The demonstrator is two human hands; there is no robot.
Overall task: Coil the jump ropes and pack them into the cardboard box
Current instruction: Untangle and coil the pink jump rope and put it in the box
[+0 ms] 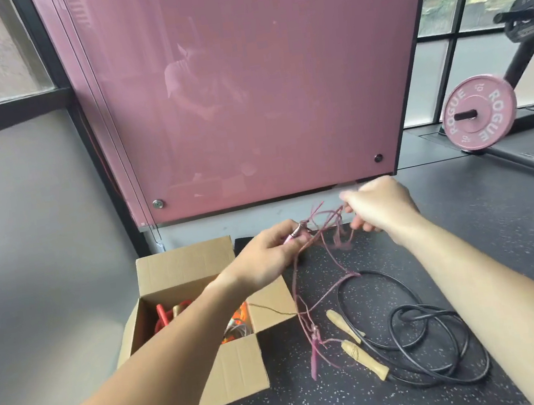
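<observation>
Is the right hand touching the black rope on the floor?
Apart. The head view shows the right hand raised, pinching the pink rope, while the black rope lies on the floor well below it.

A dark speckled floor (401, 252) carries everything — an open box (226, 370) at the left, a black rope (423, 344) with two wooden handles (364, 356) loosely looped beside it, and the pink rope's (316, 355) trailing end.

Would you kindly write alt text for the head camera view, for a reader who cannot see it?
Two bare hands hold a thin pink jump rope above a speckled gym floor: the left hand grips its handle, the right hand pinches loops. At left an open cardboard box holds orange and red ropes; a black jump rope with wooden handles lies loose on the floor at right.
</observation>
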